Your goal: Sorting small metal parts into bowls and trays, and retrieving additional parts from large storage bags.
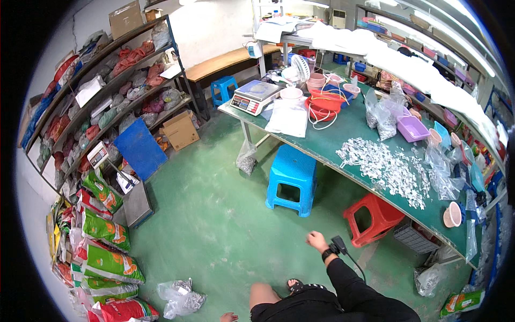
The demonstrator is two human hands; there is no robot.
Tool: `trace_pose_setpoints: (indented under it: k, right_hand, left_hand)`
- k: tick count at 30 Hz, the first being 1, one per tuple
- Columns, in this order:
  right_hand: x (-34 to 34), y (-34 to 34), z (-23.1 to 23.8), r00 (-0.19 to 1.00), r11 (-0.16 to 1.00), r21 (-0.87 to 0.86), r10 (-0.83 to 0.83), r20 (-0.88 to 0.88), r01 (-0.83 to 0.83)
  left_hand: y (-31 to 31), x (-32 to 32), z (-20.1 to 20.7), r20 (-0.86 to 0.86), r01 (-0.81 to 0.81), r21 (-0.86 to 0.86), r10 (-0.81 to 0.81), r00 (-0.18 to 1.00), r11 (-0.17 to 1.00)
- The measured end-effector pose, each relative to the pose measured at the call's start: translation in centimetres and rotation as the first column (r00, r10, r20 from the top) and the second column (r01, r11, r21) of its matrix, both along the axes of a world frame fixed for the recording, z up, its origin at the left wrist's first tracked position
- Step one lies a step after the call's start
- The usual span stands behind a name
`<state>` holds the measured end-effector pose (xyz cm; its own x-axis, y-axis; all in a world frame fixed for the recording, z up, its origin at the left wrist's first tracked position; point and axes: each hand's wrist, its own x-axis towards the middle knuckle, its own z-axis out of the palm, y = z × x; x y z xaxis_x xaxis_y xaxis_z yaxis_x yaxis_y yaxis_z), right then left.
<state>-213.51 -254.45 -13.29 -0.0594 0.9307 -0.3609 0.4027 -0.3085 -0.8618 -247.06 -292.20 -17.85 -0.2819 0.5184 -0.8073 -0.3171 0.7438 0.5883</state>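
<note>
Floor (214, 225) runs green from shelves (130, 41) to table (350, 123); left hand (229, 317), right hand (316, 241): grips unclear.

A clear plastic bag (182, 300) is slumping on the green floor (198, 231), bulging with small greyish pieces. A blue plastic stool (292, 173) is standing upright by the table (322, 138), its smooth seat facing up. A red plastic stool (383, 216) is standing farther right, sitting partly beneath the tabletop, its side opening showing.
</note>
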Motion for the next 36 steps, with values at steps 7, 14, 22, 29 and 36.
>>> trace_pose_setpoints:
  k: [7,14,22,29,36]
  right_hand:
    - [-23.0,13.3,6.3,0.846,0.843,0.26,0.516,-0.139,-0.471]
    - [-9.2,6.5,-15.8,0.284,0.695,-0.536,0.701,0.654,-0.48]
    - [-11.2,4.3,-18.4,0.595,0.592,-0.794,0.59,0.546,0.143]
    - [-39.3,38.6,-8.1,0.868,0.961,-0.034,0.262,0.422,-0.274]
    - [-46.9,44.2,8.0,0.899,0.984,0.032,-0.148,-0.412,0.177]
  left_hand:
    - [16.2,-14.6,0.0,-0.047,-0.053,-0.117,0.048,0.998,0.992]
    - [37.8,-31.2,-2.3,-0.107,0.155,-0.049,-0.16,0.981,0.987]
    - [58.2,-43.1,0.2,-0.276,0.259,0.104,-0.223,0.935,0.96]
    - [69.4,-38.1,2.6,-0.081,0.721,-0.009,-0.719,0.69,0.693]
    - [80.9,-39.2,1.3,-0.078,0.962,-0.027,-0.96,0.267,0.27]
